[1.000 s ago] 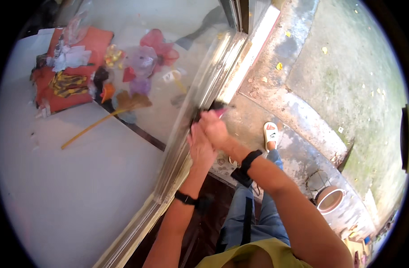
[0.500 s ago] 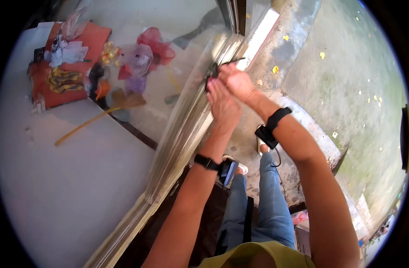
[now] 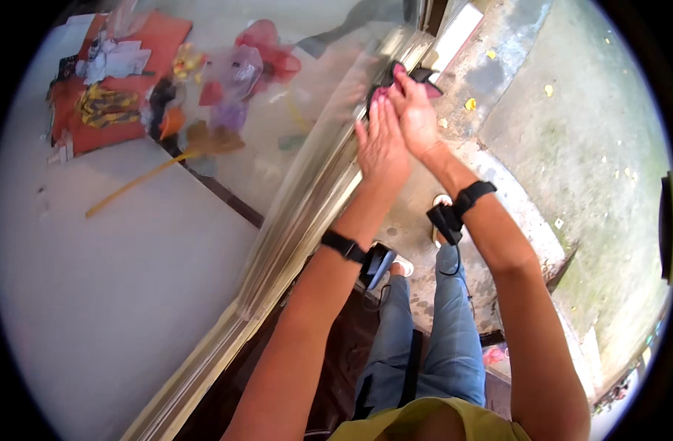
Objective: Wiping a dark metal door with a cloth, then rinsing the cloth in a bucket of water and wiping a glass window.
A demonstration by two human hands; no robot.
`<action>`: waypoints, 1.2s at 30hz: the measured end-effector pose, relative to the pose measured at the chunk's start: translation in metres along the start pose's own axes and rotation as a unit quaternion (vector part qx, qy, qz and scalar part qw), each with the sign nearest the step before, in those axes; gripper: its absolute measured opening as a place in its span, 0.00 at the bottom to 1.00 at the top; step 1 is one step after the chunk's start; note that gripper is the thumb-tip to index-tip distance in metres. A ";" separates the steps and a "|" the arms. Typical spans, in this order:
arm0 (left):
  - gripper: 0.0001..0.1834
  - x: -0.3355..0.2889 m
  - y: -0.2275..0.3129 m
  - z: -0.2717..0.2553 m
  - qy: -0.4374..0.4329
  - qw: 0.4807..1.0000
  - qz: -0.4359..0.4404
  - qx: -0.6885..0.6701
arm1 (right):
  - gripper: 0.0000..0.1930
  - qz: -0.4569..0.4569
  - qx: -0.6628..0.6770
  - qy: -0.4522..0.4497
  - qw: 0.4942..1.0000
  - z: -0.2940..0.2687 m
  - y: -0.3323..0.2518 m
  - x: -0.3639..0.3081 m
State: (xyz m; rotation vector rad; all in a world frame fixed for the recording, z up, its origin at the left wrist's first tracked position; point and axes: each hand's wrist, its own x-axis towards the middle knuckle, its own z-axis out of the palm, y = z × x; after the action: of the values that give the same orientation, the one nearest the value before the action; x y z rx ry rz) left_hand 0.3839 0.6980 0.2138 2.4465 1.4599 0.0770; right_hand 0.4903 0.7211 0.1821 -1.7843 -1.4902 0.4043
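A dark pink and black cloth (image 3: 378, 94) is bunched against the window's glass and pale frame (image 3: 344, 158), in the upper middle. My left hand (image 3: 383, 147) lies along it with straight fingers, the tips pressing on the cloth and the thumb apart. Just right of it, my right hand (image 3: 416, 121) grips the cloth, its fingers over the pink part. Dark folds stick out past the right fingers. The two hands touch or nearly touch. Part of the cloth is hidden under the fingers.
Behind the glass, a yellow-handled fly swatter (image 3: 141, 180), an orange-red sheet (image 3: 105, 132) and crumpled red plastic (image 3: 270, 55) show on a pale surface. On the right is a concrete ground (image 3: 579, 140) with scattered yellow leaves. My feet stand below, beside the frame.
Both hands have shifted up and to the right in the picture with the cloth, of which more now shows. The whole view has also moved slightly.
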 end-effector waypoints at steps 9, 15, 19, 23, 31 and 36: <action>0.46 -0.201 -0.094 -0.039 -0.130 0.986 -0.096 0.031 | 0.13 -0.139 0.015 -0.106 0.985 0.059 -0.137 -0.149; 0.48 -0.307 -0.145 -0.049 -0.155 0.977 -0.135 0.049 | 0.16 -0.164 0.068 -0.138 0.974 0.102 -0.201 -0.227; 0.47 -0.361 -0.171 -0.049 -0.158 0.972 -0.166 0.055 | 0.21 -0.196 0.103 -0.160 0.962 0.123 -0.232 -0.269; 0.46 -0.420 -0.199 -0.049 -0.196 0.954 -0.186 0.129 | 0.16 -0.230 0.141 -0.209 0.940 0.158 -0.259 -0.320; 0.45 -0.540 -0.253 -0.051 -0.290 0.904 -0.268 0.164 | 0.12 -0.252 0.154 -0.364 0.883 0.217 -0.350 -0.408; 0.46 -0.595 -0.291 -0.035 -0.247 0.889 -0.348 0.167 | 0.07 -0.309 0.127 -0.464 0.820 0.222 -0.385 -0.413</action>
State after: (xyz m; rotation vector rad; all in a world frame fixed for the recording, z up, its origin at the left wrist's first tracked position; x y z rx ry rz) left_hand -0.1598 0.3181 0.2282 1.7789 2.0861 -0.9369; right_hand -0.0361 0.4221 0.2196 -0.7668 -2.4088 1.1604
